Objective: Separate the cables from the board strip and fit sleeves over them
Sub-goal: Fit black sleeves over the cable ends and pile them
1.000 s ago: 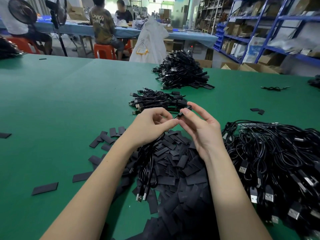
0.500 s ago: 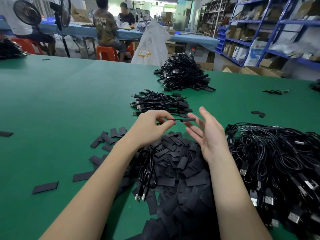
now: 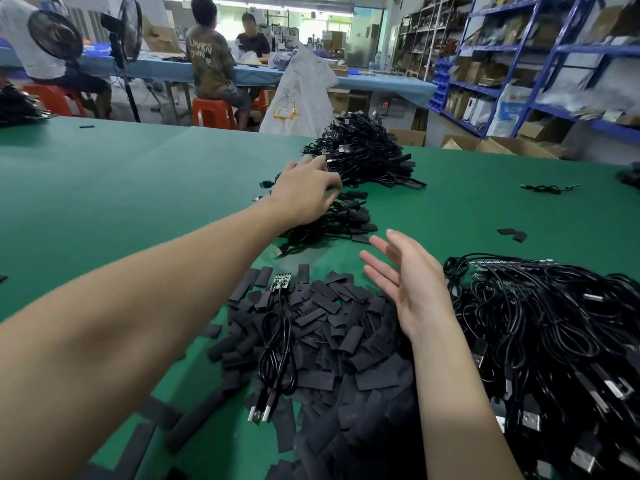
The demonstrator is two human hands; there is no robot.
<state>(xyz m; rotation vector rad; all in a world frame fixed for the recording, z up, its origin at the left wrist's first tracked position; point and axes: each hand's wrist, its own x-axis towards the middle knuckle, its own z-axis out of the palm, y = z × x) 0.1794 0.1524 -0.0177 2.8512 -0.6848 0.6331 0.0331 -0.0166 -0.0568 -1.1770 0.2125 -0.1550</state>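
My left hand [image 3: 304, 194] is stretched forward over a small heap of sleeved black cables [image 3: 341, 221]. Its fingers hang loosely down onto the heap, and I see nothing gripped in them. My right hand [image 3: 405, 282] hovers with straight, spread fingers above a pile of flat black sleeves [image 3: 346, 344]. A pair of coiled cables [image 3: 277, 344] lies on that pile, joined to a small board piece [image 3: 281, 281], with USB plugs toward me. A big tangle of cables on board strips [image 3: 554, 341] lies at the right.
A larger heap of black cables [image 3: 367, 157] sits beyond the small one on the green table [image 3: 138, 202]. Loose sleeves [image 3: 512, 233] lie scattered at the right. People sit at a blue table behind; blue shelving [image 3: 519, 64] stands at the right.
My left hand, which pinched a sleeved cable near my right hand, has reached forward to the small heap. The right hand let go and stays spread over the sleeves. The paired cables now lie uncovered.
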